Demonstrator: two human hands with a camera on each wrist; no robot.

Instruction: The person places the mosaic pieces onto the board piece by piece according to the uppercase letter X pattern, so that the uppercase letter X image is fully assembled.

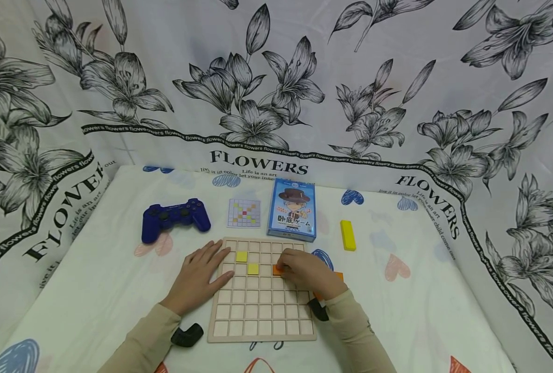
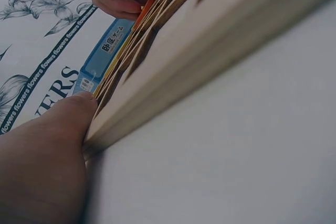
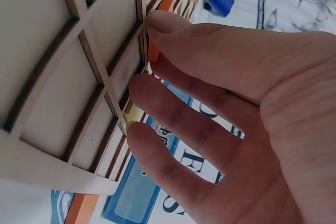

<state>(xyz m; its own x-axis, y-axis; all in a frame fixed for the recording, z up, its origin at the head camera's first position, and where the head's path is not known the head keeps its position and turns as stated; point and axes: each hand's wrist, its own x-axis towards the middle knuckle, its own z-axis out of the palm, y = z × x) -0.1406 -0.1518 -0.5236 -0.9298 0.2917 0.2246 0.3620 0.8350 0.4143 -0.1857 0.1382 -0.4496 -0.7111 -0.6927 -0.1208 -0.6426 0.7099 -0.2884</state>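
A light wooden grid board (image 1: pixel 261 338) lies on the cloth. My left hand (image 1: pixel 201 278) rests along its left side, fingers extended over the frame; in the left wrist view the thumb (image 2: pixel 65 116) is at the board's edge. My right hand (image 1: pixel 306 270) pinches a thin orange square tile (image 1: pixel 276 270) between thumb and index finger at a cell right of the middle, third row from the top. The tile (image 3: pixel 153 51) stands partly above the grid bars in the right wrist view. Two yellow tiles, one (image 1: pixel 241 256) higher and one (image 1: pixel 253 269) lower, sit in cells near the upper left.
Behind the board are a blue game box (image 1: pixel 292 211), a coloured grid card (image 1: pixel 244 213) and a dark blue game controller (image 1: pixel 176 219). A yellow block (image 1: pixel 348 235) lies to the right. An orange block (image 1: pixel 339 276) is partly hidden behind my right wrist.
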